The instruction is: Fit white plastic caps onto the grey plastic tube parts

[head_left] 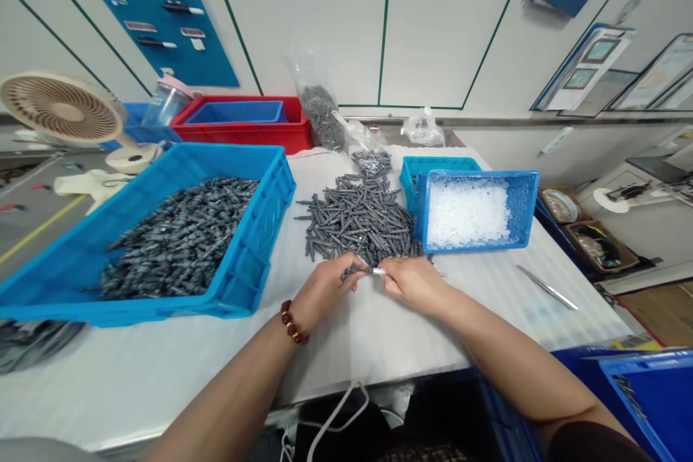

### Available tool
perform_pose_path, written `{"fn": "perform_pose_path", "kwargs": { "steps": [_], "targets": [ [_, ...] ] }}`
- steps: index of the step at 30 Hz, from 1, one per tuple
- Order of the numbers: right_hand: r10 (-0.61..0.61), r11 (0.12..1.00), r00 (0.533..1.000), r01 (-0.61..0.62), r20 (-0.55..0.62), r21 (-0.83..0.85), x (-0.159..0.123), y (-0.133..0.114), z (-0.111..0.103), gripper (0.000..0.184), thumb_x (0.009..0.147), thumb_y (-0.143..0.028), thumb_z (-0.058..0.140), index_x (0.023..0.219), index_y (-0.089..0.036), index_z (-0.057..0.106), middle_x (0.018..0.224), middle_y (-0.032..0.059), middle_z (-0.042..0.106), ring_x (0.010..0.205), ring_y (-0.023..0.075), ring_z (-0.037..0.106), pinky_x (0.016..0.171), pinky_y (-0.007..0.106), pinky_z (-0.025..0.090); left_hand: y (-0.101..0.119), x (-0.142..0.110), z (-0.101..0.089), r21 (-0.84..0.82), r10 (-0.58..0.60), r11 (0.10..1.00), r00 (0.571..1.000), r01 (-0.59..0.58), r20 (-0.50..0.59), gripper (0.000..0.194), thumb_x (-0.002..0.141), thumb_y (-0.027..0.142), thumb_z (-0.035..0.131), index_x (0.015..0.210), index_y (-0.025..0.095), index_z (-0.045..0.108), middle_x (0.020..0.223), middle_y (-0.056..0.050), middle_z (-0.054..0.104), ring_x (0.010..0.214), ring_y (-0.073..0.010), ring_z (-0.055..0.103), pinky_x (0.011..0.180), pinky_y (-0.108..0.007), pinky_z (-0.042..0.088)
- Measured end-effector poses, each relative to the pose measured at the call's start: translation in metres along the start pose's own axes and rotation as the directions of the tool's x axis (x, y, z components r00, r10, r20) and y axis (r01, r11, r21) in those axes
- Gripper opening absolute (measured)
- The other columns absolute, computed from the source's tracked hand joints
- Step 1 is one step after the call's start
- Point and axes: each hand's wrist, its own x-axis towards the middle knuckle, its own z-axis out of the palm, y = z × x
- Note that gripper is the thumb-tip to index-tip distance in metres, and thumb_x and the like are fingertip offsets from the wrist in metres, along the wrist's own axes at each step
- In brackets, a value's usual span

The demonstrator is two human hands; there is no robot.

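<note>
My left hand (328, 290), fingers closed, grips several small dark grey ribbed pieces (351, 271) just in front of a loose pile of the same pieces (360, 220). Closed beside it, my right hand (414, 283) pinches a slim white piece (378, 271) whose left end meets a grey piece at the left fingertips. A thin tip shows past the right hand's far side; whether it belongs to the white piece I cannot tell. Small translucent white parts (468, 211) fill a tilted blue bin (522, 209) behind the right hand.
A large blue crate (276, 188) of grey pieces stands at left, with a fan (65, 108) behind it. Tweezers (548, 287) lie at right. Plastic bags (322, 115), a teal bin (441, 163) and a red crate (238, 133) stand toward the back.
</note>
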Motion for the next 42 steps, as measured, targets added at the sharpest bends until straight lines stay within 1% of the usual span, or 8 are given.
{"fn": "perform_pose_path", "kwargs": {
  "steps": [4, 9, 12, 15, 19, 24, 32, 42],
  "targets": [
    [-0.024, 1.0, 1.0, 0.024, 0.011, 0.009, -0.001, -0.003, 0.001, 0.019, 0.09, -0.028, 0.043, 0.093, -0.017, 0.058, 0.086, 0.0051, 0.063, 0.08, 0.0174, 0.058, 0.065, 0.024, 0.033, -0.003, -0.001, 0.003, 0.028, 0.035, 0.999, 0.998, -0.036, 0.05, 0.009, 0.081, 0.025, 0.052, 0.081, 0.018, 0.057, 0.056, 0.005, 0.056, 0.053, -0.0105, 0.05, 0.057, -0.021, 0.038],
    [0.028, 1.0, 1.0, -0.028, 0.003, -0.009, -0.001, -0.005, 0.002, 0.029, 0.092, -0.037, 0.04, 0.088, -0.016, 0.059, 0.081, 0.0059, 0.064, 0.076, 0.0179, 0.058, 0.061, 0.024, 0.031, -0.006, -0.002, 0.005, 0.079, 0.054, 0.995, 0.995, -0.06, 0.079, 0.01, 0.082, 0.025, 0.051, 0.084, 0.019, 0.059, 0.057, 0.005, 0.057, 0.053, -0.0107, 0.05, 0.057, -0.021, 0.039],
    [0.037, 0.999, 0.999, -0.037, -0.006, -0.006, -0.002, -0.004, 0.002, 0.031, 0.092, -0.04, 0.039, 0.086, -0.017, 0.06, 0.081, 0.0053, 0.064, 0.076, 0.0179, 0.058, 0.06, 0.024, 0.03, -0.005, -0.002, 0.005, 0.069, 0.053, 0.996, 0.996, -0.059, 0.076, 0.012, 0.083, 0.025, 0.051, 0.087, 0.019, 0.06, 0.058, 0.005, 0.057, 0.054, -0.0109, 0.052, 0.058, -0.021, 0.04],
    [-0.013, 0.999, 0.999, 0.014, -0.03, 0.028, -0.002, -0.001, 0.003, 0.023, 0.091, -0.031, 0.041, 0.092, -0.017, 0.059, 0.087, 0.0046, 0.063, 0.078, 0.0169, 0.057, 0.063, 0.024, 0.031, -0.003, -0.001, 0.003, 0.034, 0.081, 0.996, 0.996, -0.082, 0.034, 0.017, 0.082, 0.025, 0.051, 0.095, 0.019, 0.061, 0.058, 0.004, 0.058, 0.055, -0.0115, 0.054, 0.062, -0.022, 0.043],
    [-0.083, 0.993, 0.996, 0.086, -0.04, 0.075, -0.001, 0.001, 0.004, 0.019, 0.09, -0.021, 0.039, 0.098, -0.017, 0.056, 0.093, 0.0048, 0.062, 0.083, 0.0163, 0.056, 0.068, 0.024, 0.033, -0.002, 0.001, 0.001, 0.019, 0.14, 0.99, 0.99, -0.14, -0.003, 0.017, 0.083, 0.025, 0.049, 0.089, 0.018, 0.064, 0.056, 0.003, 0.058, 0.059, -0.0122, 0.055, 0.068, -0.024, 0.044],
    [-0.076, 0.994, 0.997, 0.077, -0.019, 0.08, -0.001, 0.002, 0.002, 0.019, 0.091, -0.022, 0.039, 0.097, -0.017, 0.057, 0.09, 0.0044, 0.062, 0.081, 0.0167, 0.056, 0.066, 0.025, 0.032, -0.002, 0.001, 0.0, 0.019, 0.111, 0.994, 0.994, -0.111, 0.007, 0.017, 0.083, 0.023, 0.048, 0.089, 0.018, 0.063, 0.055, 0.003, 0.059, 0.057, -0.0119, 0.054, 0.068, -0.024, 0.044],
    [-0.108, 0.99, 0.992, 0.113, -0.06, 0.087, -0.001, 0.005, 0.005, 0.017, 0.089, -0.021, 0.042, 0.097, -0.018, 0.057, 0.09, 0.0036, 0.062, 0.081, 0.0162, 0.056, 0.068, 0.024, 0.032, -0.002, 0.001, 0.0, 0.02, 0.088, 0.996, 0.996, -0.088, 0.012, 0.016, 0.082, 0.023, 0.048, 0.087, 0.019, 0.063, 0.056, 0.003, 0.059, 0.056, -0.0118, 0.054, 0.067, -0.023, 0.044],
    [-0.057, 0.997, 0.998, 0.059, -0.041, 0.042, 0.0, 0.003, 0.005, 0.019, 0.091, -0.026, 0.043, 0.091, -0.017, 0.059, 0.085, 0.0035, 0.063, 0.078, 0.0157, 0.056, 0.063, 0.024, 0.029, 0.001, 0.001, -0.001, -0.032, 0.067, 0.997, 0.997, -0.066, 0.034, 0.017, 0.082, 0.026, 0.048, 0.085, 0.018, 0.063, 0.055, 0.002, 0.06, 0.056, -0.0122, 0.055, 0.065, -0.023, 0.044]
  ]
}}
